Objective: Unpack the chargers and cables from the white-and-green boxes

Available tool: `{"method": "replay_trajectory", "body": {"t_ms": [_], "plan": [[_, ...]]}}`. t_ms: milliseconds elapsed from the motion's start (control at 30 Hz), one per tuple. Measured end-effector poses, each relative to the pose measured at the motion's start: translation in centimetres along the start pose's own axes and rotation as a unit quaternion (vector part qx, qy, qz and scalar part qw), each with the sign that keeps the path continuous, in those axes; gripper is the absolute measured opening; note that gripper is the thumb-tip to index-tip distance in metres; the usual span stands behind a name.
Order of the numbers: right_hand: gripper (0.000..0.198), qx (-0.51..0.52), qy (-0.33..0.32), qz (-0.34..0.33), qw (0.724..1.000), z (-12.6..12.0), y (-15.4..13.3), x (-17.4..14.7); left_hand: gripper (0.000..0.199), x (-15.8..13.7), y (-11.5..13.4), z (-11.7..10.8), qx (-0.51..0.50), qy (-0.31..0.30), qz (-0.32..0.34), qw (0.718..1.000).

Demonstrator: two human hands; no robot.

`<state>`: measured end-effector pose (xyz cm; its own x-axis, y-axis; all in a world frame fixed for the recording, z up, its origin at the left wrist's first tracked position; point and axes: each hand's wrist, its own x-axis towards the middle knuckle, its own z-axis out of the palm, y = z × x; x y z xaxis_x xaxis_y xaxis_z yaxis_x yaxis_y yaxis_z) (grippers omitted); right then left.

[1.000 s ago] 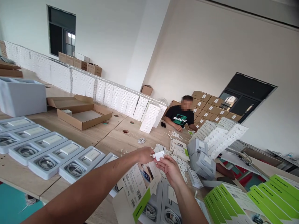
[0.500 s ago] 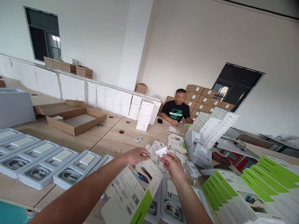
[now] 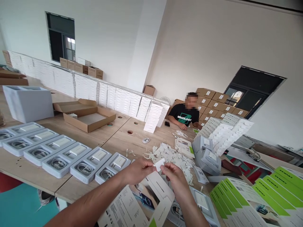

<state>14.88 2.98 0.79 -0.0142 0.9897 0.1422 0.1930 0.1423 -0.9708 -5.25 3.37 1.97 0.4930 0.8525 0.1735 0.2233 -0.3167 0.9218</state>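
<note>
My left hand (image 3: 138,171) and my right hand (image 3: 175,176) meet at a small white paper piece (image 3: 159,164). The fingertips of both are closed on it, the left at one end and the right at the other. Just below them, a flattened printed carton (image 3: 142,200) in white and green lies tilted under my hands; what holds it up is hidden. A cut-out window shows in the carton. Beneath it, partly covered, are trays with a coiled cable (image 3: 176,210) and a white charger (image 3: 201,200). Loose white paper scraps (image 3: 169,154) are heaped beyond my fingers.
A row of grey trays (image 3: 80,160) with chargers and cables lines the left. Behind stand an open cardboard box (image 3: 94,121) and long stacks of white boxes (image 3: 118,99). Green-and-white cartons (image 3: 239,195) fan out at right. A co-worker (image 3: 186,115) sits across the table.
My left fingers have moved from the carton's edge to the paper piece in my right hand. The view has turned left, showing more trays.
</note>
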Motion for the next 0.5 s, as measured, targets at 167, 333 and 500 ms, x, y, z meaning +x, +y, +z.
{"method": "replay_trajectory", "body": {"t_ms": [167, 333, 500], "plan": [[0.015, -0.253, 0.070, -0.289, 0.921, 0.9, -1.7, -1.3, 0.040, -1.0, 0.1, 0.1, 0.012, 0.008, -0.010, 1.000], [0.020, -0.291, -0.049, -0.319, 0.901, 1.5, -2.6, -1.8, 0.039, -1.6, 1.1, 0.2, 0.030, -0.015, 0.018, 0.999], [0.022, -0.294, -0.110, -0.275, 0.909, 1.3, -2.8, -2.1, 0.040, -1.9, 1.4, 0.2, 0.038, -0.036, 0.040, 0.998]]}}
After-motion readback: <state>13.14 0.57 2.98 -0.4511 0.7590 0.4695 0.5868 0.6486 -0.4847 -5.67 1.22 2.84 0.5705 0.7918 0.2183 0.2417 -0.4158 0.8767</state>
